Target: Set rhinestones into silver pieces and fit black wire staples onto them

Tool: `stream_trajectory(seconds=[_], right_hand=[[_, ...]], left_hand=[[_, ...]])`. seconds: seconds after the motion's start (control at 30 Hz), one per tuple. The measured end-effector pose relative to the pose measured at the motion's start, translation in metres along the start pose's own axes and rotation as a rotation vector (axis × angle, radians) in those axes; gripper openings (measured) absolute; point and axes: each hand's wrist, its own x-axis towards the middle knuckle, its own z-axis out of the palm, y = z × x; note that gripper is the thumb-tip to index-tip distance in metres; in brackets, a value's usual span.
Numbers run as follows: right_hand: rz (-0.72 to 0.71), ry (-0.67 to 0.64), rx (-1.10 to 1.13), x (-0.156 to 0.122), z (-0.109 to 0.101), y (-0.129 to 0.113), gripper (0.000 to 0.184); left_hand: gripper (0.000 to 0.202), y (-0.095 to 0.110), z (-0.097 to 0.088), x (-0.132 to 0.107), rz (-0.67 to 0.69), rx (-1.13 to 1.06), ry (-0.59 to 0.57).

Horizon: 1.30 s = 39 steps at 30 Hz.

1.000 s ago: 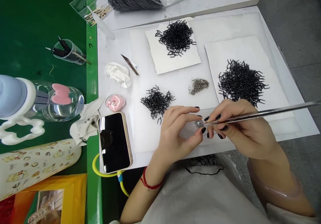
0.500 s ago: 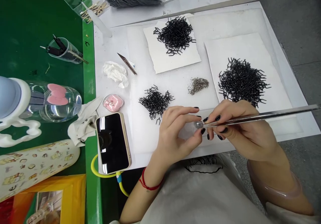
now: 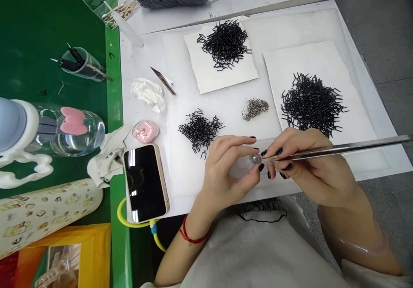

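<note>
My left hand pinches a small, clear, rounded piece between thumb and finger; its exact kind is too small to make out. In my right hand is a pair of metal tweezers, held almost level. Their tips meet the clear piece. Just beyond the fingers lies a little heap of tiny brownish metallic bits. Small forked black pieces form one pile near my left hand and a bigger pile on white paper behind my right hand.
Another black pile rests on torn paper farther back. On the left are a phone, a pink case, crumpled tissue and a blade. A water bottle and a cup of tools stand on the green surface.
Almost nothing differs. Both hands keep their hold, and the tweezers stay at the clear piece; the whole view has shifted very slightly.
</note>
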Motion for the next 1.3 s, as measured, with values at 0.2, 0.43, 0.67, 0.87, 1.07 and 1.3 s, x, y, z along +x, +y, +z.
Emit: stream_trajectory(seconds=[0.2,0.43,0.67,0.87,1.07,1.3], right_hand=[[0.007,0.031,0.029,0.000,0.002,0.002,0.020],[-0.033,0.195,0.050,0.006,-0.001,-0.014,0.021],[0.049,0.112,-0.384,0.074,-0.006,-0.026,0.009],[0.091,-0.004,-0.550,0.135,0.009,-0.008,0.009],[0.055,-0.082,-0.704,0.139,0.016,-0.002,0.024],[0.014,-0.154,-0.813,0.143,0.011,0.006,0.020]], left_hand=[[0.016,-0.001,-0.001,0.000,0.011,0.007,0.000],[0.023,0.003,0.002,-0.001,0.081,0.108,0.074],[0.020,0.019,-0.019,-0.025,0.041,0.359,0.300],[0.014,0.000,-0.033,-0.046,-0.172,0.578,0.310],[0.010,-0.005,-0.032,-0.047,-0.251,0.656,0.270],[0.017,-0.003,-0.040,-0.039,-0.357,0.487,0.260]])
